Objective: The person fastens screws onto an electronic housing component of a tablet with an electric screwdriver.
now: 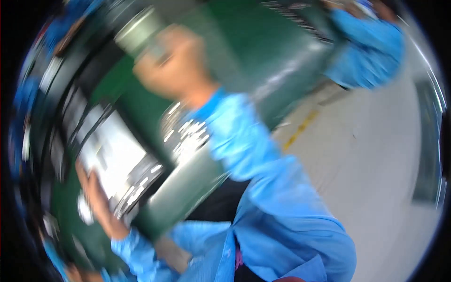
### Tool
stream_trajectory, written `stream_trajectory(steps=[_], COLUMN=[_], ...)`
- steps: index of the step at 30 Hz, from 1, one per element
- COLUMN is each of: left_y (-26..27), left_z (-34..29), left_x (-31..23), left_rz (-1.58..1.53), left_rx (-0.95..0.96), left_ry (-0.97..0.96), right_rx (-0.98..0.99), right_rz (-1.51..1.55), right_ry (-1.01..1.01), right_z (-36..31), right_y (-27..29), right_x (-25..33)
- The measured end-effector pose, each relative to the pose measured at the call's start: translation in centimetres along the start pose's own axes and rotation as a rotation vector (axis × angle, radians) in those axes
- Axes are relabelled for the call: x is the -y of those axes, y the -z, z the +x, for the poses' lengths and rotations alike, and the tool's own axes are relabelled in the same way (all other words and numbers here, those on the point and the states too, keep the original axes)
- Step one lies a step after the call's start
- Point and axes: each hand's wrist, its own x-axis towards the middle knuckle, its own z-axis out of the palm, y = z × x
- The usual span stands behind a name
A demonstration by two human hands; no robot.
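Note:
My right hand [174, 61] is closed around a pale cylindrical container [139, 32], held out over the green table; motion blur hides its details. Fingers stretched, my left hand [97, 199] lies along the side of a bright white panel in a dark frame [112, 145]. Blur leaves unclear whether that hand touches the frame. Between my arms, a round tray of shiny small metal pieces [185, 131] sits close to the table's near edge, partly behind my right wrist. A small whitish round thing [85, 209] is beside my left hand.
The green table [253, 56] runs diagonally across the view. At the upper right a person in a blue sleeve [366, 51] works at it; more blue-clothed people [28, 98] blur along the left rim. Pale floor [371, 155] with a yellow line [300, 129] lies to the right.

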Motion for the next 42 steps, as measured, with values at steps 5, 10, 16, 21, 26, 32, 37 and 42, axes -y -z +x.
stream_trajectory(steps=[5,10,16,21,26,32,37,42], left_y=[-2.5,-3.0,-2.1,6.5,13.3,12.4,13.3,12.8], left_z=[-13.0,-17.7,-17.3,-9.3,-1.6,0.0,-0.2,0.6], left_x=[-9.1,-7.9,-6.3,-0.6,4.4,6.9,7.5,8.3], left_rz=[-0.649,-0.411,0.304,0.330,0.649,0.438,0.263,0.190], left_rx=[-0.178,-0.177,-0.214,-0.316,0.114,0.186,0.107,-0.062], left_ry=[0.369,0.319,0.135,-0.236,-0.029,-0.181,-0.051,-0.055], right_rx=[0.166,0.211,0.231,0.240,0.315,0.430,0.548,0.643], right_rz=[0.216,0.264,0.313,0.299,0.377,0.289,0.615,0.616], right_ry=[-0.206,-0.287,-0.168,-0.217,-0.258,-0.141,-0.400,-0.362], right_z=[-1.5,-3.2,-3.1,-3.6,-4.6,-4.3,-4.9,-5.5], right_y=[-2.1,-4.2,-3.6,-3.3,-4.4,-3.4,-2.7,-0.2], right_x=[2.4,3.5,2.0,3.3,4.1,3.6,5.4,4.6])
